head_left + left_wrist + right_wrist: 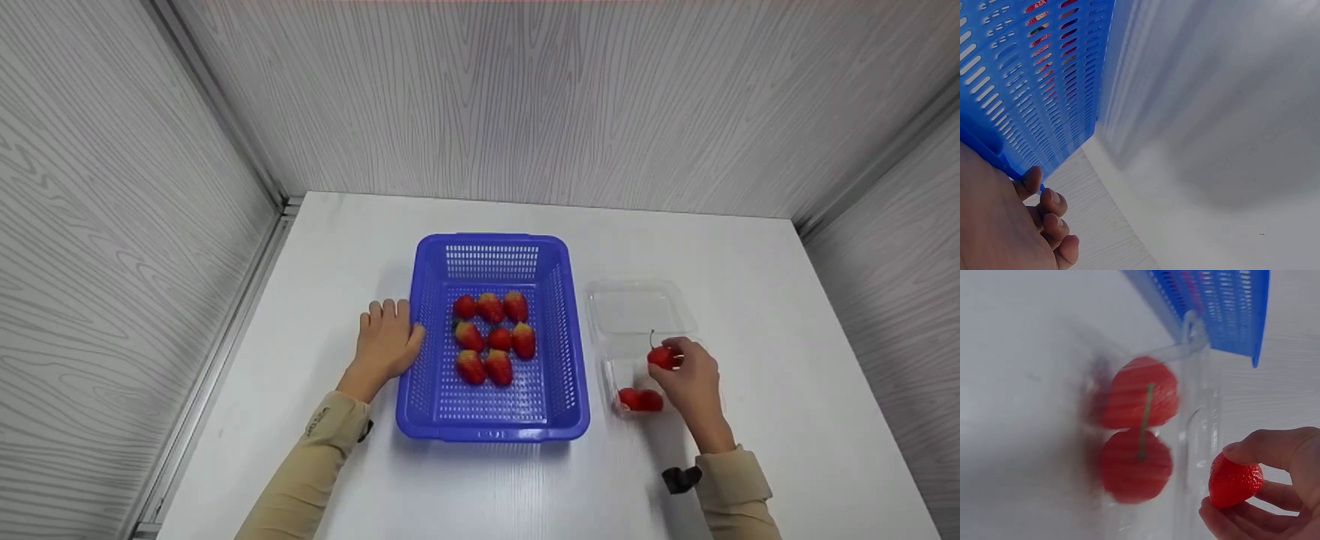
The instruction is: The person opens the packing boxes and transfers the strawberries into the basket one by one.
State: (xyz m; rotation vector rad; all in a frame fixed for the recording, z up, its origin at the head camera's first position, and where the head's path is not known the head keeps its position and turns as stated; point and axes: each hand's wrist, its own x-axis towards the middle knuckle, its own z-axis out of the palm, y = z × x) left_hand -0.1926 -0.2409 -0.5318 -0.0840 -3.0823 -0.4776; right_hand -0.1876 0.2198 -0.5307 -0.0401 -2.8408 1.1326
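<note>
In the head view a blue plastic basket (491, 433) stands mid-table, with several strawberries (470, 367) laid in rows on its floor. My left hand (386, 341) holds the basket's left rim, thumb over the edge. From the left wrist view, the fingertips (1053, 201) curl beside that rim. My right hand (691, 379) pinches a red strawberry (1234, 481) between thumb and fingers, above a clear plastic box (611, 375); a thin stem stands up at this fruit in the head view. Two red fruits (1135, 464) lie in the box, with a green stem across them.
The box's clear lid (637, 306) lies folded back toward the far side, just right of the basket. A white table (360, 232) carries everything. Pale wood-grain panels (480, 105) enclose it at the back and both sides.
</note>
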